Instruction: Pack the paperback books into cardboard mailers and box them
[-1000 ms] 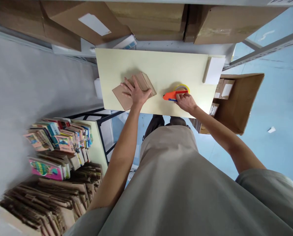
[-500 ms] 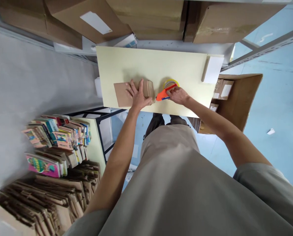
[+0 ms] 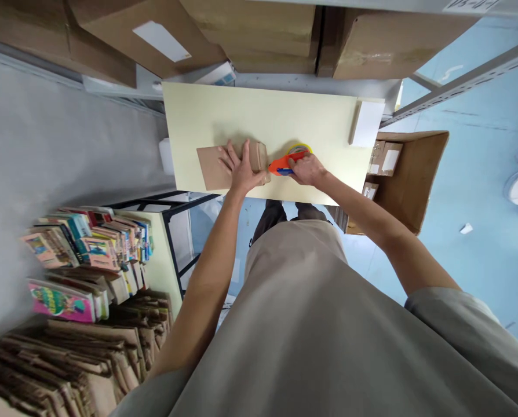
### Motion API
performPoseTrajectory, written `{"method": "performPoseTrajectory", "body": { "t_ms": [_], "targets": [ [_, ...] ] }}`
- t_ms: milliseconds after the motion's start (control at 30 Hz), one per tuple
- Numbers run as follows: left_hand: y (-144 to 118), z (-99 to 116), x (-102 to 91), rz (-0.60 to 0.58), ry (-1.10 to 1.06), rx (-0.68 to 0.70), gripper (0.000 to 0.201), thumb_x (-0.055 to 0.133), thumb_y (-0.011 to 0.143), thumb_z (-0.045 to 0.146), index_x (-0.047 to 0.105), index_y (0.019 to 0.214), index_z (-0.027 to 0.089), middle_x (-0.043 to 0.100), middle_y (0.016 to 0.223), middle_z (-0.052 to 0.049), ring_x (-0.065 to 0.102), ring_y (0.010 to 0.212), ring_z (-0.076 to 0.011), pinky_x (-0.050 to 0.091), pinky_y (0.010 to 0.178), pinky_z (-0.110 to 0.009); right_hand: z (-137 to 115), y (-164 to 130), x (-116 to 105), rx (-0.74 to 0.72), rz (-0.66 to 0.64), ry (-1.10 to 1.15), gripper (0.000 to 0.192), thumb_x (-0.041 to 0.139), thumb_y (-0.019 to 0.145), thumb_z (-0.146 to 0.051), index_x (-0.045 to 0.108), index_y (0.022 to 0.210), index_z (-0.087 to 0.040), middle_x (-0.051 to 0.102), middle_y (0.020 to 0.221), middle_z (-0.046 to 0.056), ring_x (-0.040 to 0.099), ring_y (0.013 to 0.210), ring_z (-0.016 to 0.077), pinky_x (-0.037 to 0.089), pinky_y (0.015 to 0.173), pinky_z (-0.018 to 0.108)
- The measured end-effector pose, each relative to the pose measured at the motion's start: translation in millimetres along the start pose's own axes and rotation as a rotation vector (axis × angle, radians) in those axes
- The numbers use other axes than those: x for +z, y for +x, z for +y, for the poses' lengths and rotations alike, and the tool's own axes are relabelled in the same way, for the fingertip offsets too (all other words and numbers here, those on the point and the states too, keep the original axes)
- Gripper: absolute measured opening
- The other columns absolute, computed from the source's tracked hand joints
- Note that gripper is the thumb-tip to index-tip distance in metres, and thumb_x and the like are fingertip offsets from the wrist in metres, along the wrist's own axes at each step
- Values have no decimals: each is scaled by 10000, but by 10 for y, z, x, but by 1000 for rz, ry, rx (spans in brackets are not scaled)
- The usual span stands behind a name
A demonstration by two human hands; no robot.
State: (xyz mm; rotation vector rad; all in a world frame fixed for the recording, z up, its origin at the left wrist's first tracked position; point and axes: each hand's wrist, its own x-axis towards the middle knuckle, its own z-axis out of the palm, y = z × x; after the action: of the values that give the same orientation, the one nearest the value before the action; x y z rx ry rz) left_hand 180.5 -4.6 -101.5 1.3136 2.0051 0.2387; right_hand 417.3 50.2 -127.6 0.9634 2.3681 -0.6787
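A small brown cardboard box lies on a pale yellow table, near its front edge. My left hand presses flat on top of the box, fingers spread. My right hand grips an orange tape dispenser with a yellow-rimmed roll. The dispenser's front end touches the right end of the box.
A white block sits at the table's right edge. An open carton with small boxes stands on the blue floor to the right. Large cartons fill the shelf behind. Books and flattened cardboard are stacked at the left.
My left hand turned the box square to the table edge. My right hand brought the tape dispenser leftward until it met the box's right end.
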Motion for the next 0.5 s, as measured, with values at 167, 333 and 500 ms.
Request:
{"method": "performPoseTrajectory", "body": {
  "t_ms": [167, 333, 500],
  "targets": [
    [6, -28, 8, 7, -12, 20, 1148, 1014, 807, 278, 446, 1788, 98, 145, 1965, -254, -224, 1810, -523, -118, 1403, -790, -374, -96, -92, 98, 16, 94, 498, 479, 1171, -268, 649, 1526, 37, 811, 1363, 337, 784, 1259, 423, 503, 1088, 489],
    [32, -26, 30, 40, -36, 33, 1140, 996, 737, 246, 513, 1762, 122, 192, 1957, -272, -194, 1814, -551, -91, 1407, -790, -706, -161, -74, 195, 45, 186, 463, 419, 1136, -148, 697, 1453, 42, 819, 1301, 347, 811, 1205, 404, 552, 1046, 495],
    [44, -56, 60, 50, -27, 44, 1210, 981, 676, 205, 499, 1783, 138, 133, 1970, -298, -154, 1810, -610, -118, 1388, -821, -838, -98, -168, 362, 77, 207, 515, 341, 1096, -73, 722, 1414, 63, 813, 1251, 384, 836, 1162, 406, 601, 916, 477]
  ]
}}
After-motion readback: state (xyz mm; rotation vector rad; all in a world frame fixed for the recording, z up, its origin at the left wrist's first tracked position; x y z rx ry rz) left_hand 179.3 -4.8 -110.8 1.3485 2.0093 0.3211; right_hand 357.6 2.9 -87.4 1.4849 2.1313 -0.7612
